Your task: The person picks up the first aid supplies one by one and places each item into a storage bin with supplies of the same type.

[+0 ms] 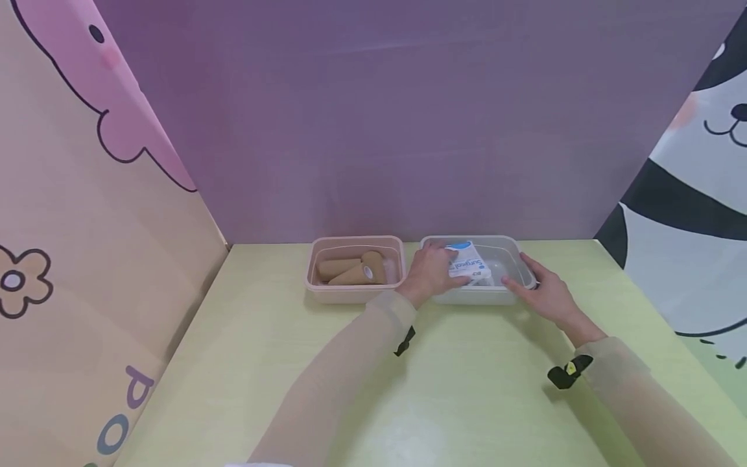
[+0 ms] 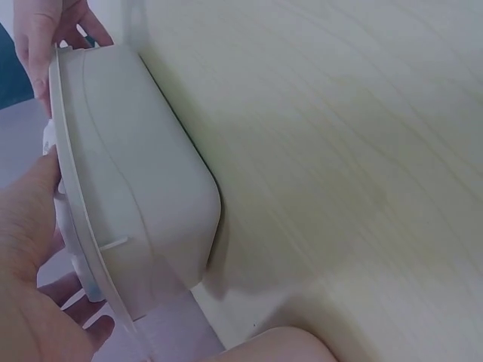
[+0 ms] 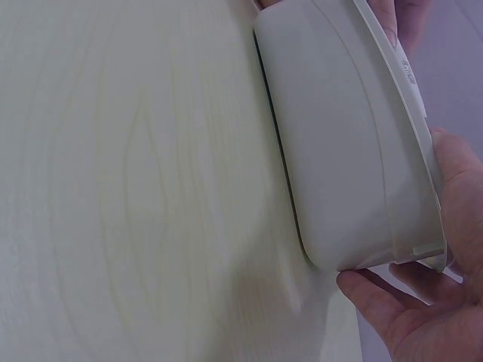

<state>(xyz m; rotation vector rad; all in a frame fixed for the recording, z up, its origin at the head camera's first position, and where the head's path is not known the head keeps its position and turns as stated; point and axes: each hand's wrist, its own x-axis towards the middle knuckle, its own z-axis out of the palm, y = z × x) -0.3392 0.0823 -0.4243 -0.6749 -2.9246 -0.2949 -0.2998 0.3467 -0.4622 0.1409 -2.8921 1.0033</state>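
In the head view a white plastic bin (image 1: 475, 296) stands at the back of the table. Inside it lies a white and blue packet (image 1: 469, 261) printed "Surgical". My left hand (image 1: 430, 272) reaches over the bin's left side and holds the packet between thumb and fingers. At the other end, my right hand (image 1: 545, 292) grips the bin's right wall, thumb over the rim and fingers outside. The right wrist view shows those fingers (image 3: 377, 302) against the bin's end wall. In the left wrist view the bin (image 2: 143, 166) hides much of the packet.
Left of the white bin stands a pink bin (image 1: 350, 296) with several tan rolls (image 1: 353, 272) in it. A purple panel (image 1: 362, 130) rises behind the pale yellow table (image 1: 455, 389). Printed panels with cartoon figures flank both sides.
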